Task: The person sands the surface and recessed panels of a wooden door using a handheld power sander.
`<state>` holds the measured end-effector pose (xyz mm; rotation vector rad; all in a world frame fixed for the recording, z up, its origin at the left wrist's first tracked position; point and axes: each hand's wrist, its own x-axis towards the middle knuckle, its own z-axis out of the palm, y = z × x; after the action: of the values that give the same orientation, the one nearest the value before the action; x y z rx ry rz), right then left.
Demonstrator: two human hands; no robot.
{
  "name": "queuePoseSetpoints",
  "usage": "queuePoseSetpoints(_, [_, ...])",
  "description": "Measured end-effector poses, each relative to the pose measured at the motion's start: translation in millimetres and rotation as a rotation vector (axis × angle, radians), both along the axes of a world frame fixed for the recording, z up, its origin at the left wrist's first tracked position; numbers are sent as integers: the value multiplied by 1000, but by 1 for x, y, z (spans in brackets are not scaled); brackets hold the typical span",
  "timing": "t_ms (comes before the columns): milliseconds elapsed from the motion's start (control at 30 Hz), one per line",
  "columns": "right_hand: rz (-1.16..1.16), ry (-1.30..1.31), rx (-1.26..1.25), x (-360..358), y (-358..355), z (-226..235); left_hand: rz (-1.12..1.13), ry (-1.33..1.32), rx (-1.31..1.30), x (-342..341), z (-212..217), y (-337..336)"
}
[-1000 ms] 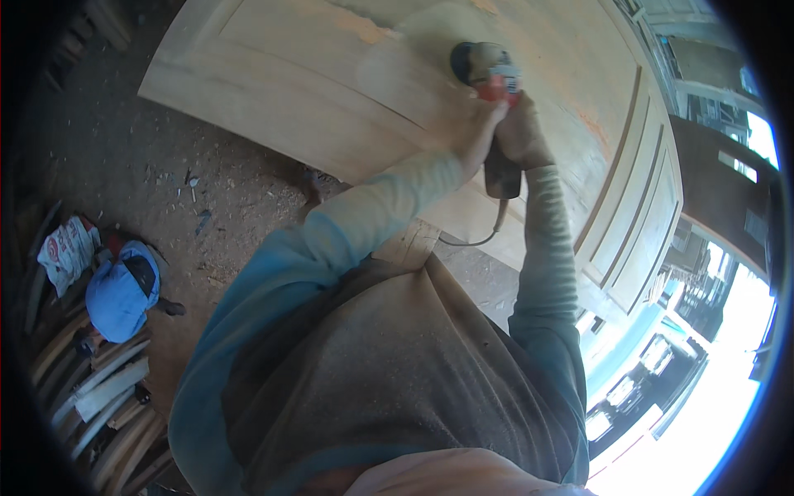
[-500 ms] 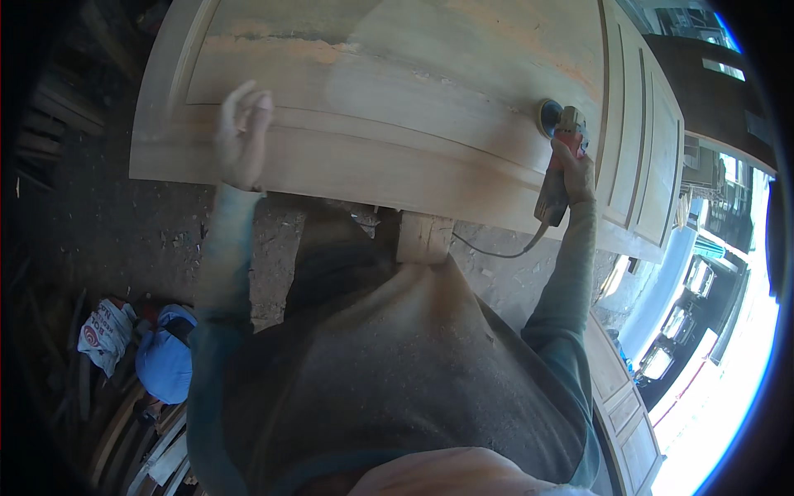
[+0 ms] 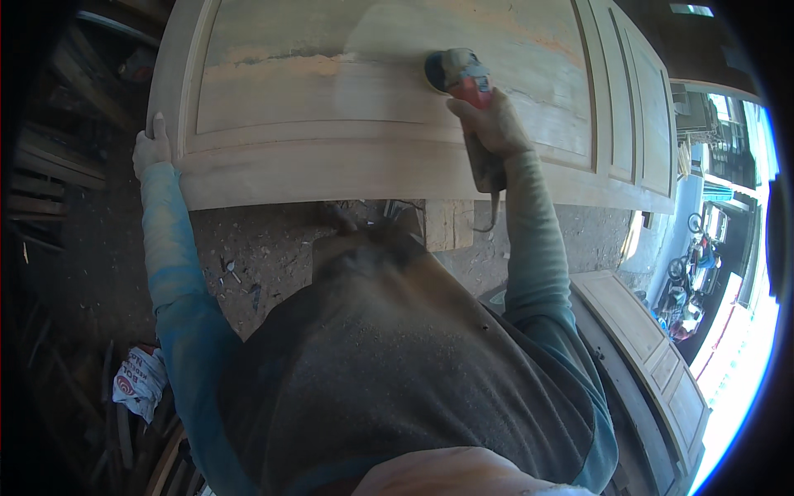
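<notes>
Big pale wooden door with sunken panels (image 3: 380,107): it lay flat in front of the person, its long near edge toward the person's body.
Orange patches (image 3: 289,68): they ran in rough streaks on the door's big panel, one at its left and one at its upper right. A dark streak (image 3: 308,54) touched the left one.
Red and grey power sander (image 3: 473,89): it was on the door's big panel, right of the middle. Its round dark disc (image 3: 434,73) pointed left; whether it touched the wood could not be told.
Right hand (image 3: 494,124): it was closed around the sander's body.
Left hand (image 3: 153,149): it was at the door's left edge, touching it, partly curled; whether it gripped could not be told.
Thin grey cord (image 3: 495,213): it hung from the sander past the door's near edge.
Square wooden block (image 3: 449,225): it poked out from under the door's near edge.
Brown dirt floor (image 3: 248,236): it had little scraps scattered on the near side of the door.
White bag with red marks (image 3: 141,382): it was on the near side of the door, to the left.
Dark wooden boards (image 3: 58,161): they were left of the door.
Smaller pale panelled door (image 3: 641,326): it was on the big door's near side, to the right.
Motorbikes (image 3: 680,281): they stood farther right than the door, by bright white daylight (image 3: 753,322).
</notes>
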<state>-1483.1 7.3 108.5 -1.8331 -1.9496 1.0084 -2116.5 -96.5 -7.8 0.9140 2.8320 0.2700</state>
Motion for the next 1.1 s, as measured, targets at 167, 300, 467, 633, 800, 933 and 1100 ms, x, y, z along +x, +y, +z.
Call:
queuePoseSetpoints(167, [-434, -37, -12, 174, 32, -9, 49, 29, -19, 3, 5, 1])
queuePoseSetpoints(300, [-584, 94, 27, 246, 53, -10, 110, 52, -80, 21, 13, 8])
queuePoseSetpoints(467, [-210, 2, -42, 155, 59, -3, 106, -2, -58, 24, 22, 11])
queuePoseSetpoints(633, [74, -102, -39, 19, 55, -11, 110, 15, -7, 14, 17, 10])
queuePoseSetpoints(800, [25, 47, 13, 78, 78, -7, 105, 63, 16, 5, 6, 10])
queuePoseSetpoints(933, [-342, 18, -22, 240, 117, -10, 110, 35, 9, 2, 4, 10])
queuePoseSetpoints(1100, [-511, -17, -20, 322, 157, -35, 128, 55, 5, 14, 11, 11])
